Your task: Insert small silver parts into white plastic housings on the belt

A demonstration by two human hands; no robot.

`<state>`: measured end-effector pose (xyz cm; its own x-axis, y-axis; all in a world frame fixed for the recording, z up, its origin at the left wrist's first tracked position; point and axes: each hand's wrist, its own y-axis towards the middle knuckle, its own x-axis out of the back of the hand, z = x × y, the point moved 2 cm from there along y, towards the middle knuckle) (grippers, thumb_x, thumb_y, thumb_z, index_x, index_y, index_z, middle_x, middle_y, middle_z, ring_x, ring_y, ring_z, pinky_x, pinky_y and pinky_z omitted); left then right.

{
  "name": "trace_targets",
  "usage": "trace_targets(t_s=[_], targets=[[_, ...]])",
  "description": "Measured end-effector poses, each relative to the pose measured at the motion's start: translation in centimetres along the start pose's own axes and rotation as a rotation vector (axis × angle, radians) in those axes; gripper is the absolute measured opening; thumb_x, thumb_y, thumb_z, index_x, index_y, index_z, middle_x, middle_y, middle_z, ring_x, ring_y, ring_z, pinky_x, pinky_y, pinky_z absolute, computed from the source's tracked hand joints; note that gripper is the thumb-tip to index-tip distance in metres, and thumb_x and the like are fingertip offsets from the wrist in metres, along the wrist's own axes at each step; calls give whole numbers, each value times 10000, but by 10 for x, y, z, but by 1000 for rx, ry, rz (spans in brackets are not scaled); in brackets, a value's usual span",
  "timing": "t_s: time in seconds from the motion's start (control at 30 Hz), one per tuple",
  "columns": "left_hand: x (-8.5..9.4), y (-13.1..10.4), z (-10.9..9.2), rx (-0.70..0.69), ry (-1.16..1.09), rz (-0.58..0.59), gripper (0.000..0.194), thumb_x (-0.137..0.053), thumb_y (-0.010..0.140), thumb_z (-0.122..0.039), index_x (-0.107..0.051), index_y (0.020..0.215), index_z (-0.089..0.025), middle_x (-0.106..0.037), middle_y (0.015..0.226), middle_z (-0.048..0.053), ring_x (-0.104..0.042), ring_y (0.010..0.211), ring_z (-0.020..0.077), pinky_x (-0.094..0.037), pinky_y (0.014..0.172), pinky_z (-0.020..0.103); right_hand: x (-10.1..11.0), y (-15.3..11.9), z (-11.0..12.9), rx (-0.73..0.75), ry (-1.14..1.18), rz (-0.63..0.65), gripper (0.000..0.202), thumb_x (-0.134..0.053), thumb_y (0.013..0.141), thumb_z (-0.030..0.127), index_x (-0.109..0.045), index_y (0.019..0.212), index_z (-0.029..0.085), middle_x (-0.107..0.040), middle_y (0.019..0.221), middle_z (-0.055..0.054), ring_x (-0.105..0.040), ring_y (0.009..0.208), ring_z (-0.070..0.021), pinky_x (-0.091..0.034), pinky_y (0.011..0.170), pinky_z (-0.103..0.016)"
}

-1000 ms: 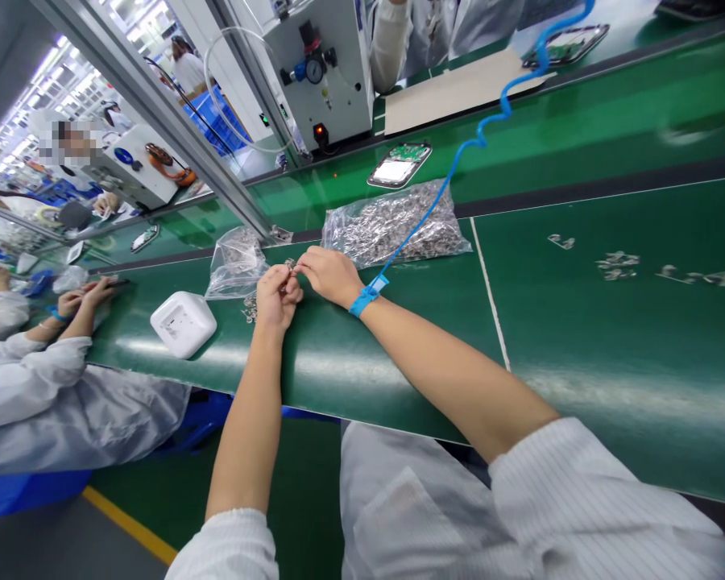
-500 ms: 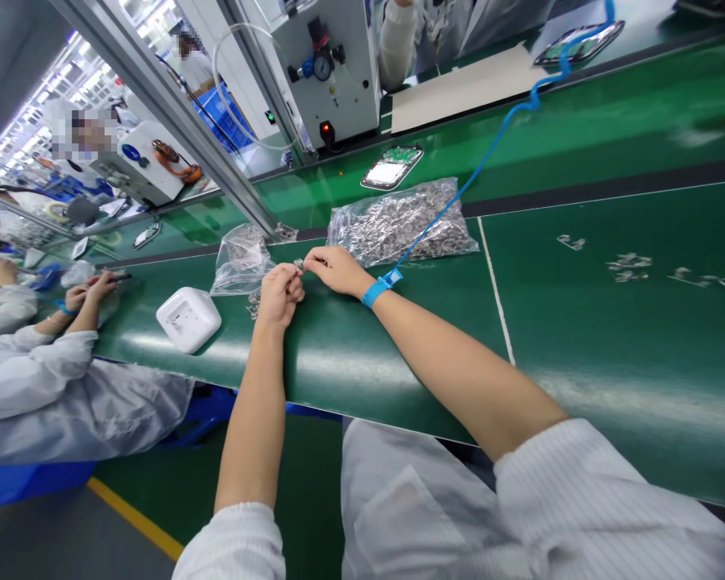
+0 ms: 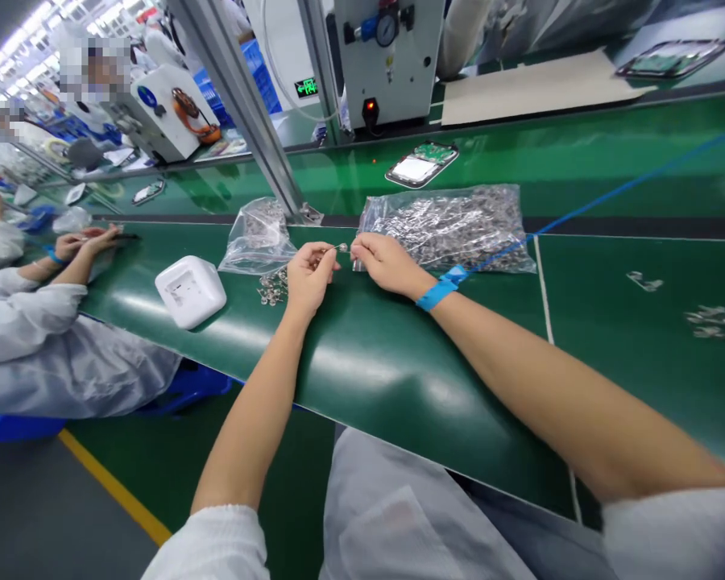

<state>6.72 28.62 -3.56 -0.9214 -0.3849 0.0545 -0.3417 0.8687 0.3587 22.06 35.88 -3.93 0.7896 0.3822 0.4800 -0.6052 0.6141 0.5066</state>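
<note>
My left hand (image 3: 310, 278) is closed, its thumb and fingers pinching small shiny metal parts. One thin metal part (image 3: 341, 248) sticks out from its fingertips toward the right. Close beside that tip, my right hand (image 3: 387, 259) is also pinched closed; what lies between its fingers is too small to make out. A blue wrist strap (image 3: 442, 288) with a cord circles my right wrist. Below and left of my left hand is a loose pile of small metal parts (image 3: 271, 287). A clear bag full of similar parts (image 3: 453, 225) lies behind my right hand.
A smaller clear bag (image 3: 258, 234) and a white plastic housing (image 3: 190, 292) lie to the left. Loose metal pieces (image 3: 713, 321) are on the right of the green bench (image 3: 399, 362). A circuit-board unit (image 3: 423, 165) sits beyond the bags. A co-worker's hands (image 3: 88, 243) are at far left.
The view has shifted, so my hands appear farther right. They are slightly farther apart, and the metal part between them and the loose pile now show more clearly.
</note>
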Motion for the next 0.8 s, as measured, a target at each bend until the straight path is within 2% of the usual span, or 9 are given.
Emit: trace_targets(t_s=[0.1,0.2,0.37,0.5,0.67,0.8], targets=[[-9,-4,-2,-40,-35,26,321,-792,819,-457,-655,943,-194,-713,733,4,-574,525,83,-466,533,217,9,-10,-2,6,-2,25,262,-373,1017,340,-517,836,218,-589,815,-45,-537,783,-200,-400,760,-321],[-15,-7,-3,-17,-54,63,307,-788,832,-456,-657,915,-191,-705,719,8,-567,526,84,-465,534,221,11,-17,-3,8,-25,43,256,-373,1038,335,-476,831,227,-559,800,-35,-516,756,-197,-387,721,-320],[-9,-3,0,71,-60,164,276,-765,867,-447,-679,879,-185,-682,663,11,-506,488,69,-412,483,209,15,-17,-3,37,22,112,233,-426,1039,272,-529,838,216,-571,828,-33,-538,769,-179,-395,722,-307],[-3,1,1,151,-133,249,310,-803,827,-474,-695,869,-186,-677,642,15,-509,474,78,-413,453,216,20,-15,-2,10,85,147,269,-484,1036,284,-570,791,215,-593,793,-24,-556,733,-171,-397,684,-304],[0,0,0,199,-129,311,298,-819,815,-454,-703,872,-186,-678,646,22,-599,527,112,-466,460,217,20,-18,3,-16,82,68,273,-481,1050,318,-546,799,233,-605,793,-29,-561,737,-182,-405,676,-324],[-1,-2,-2,220,-142,304,277,-822,819,-422,-687,874,-187,-669,657,15,-623,557,113,-479,466,198,19,-19,6,-8,50,40,271,-460,1053,302,-511,794,238,-586,790,-29,-553,745,-184,-412,685,-331]])
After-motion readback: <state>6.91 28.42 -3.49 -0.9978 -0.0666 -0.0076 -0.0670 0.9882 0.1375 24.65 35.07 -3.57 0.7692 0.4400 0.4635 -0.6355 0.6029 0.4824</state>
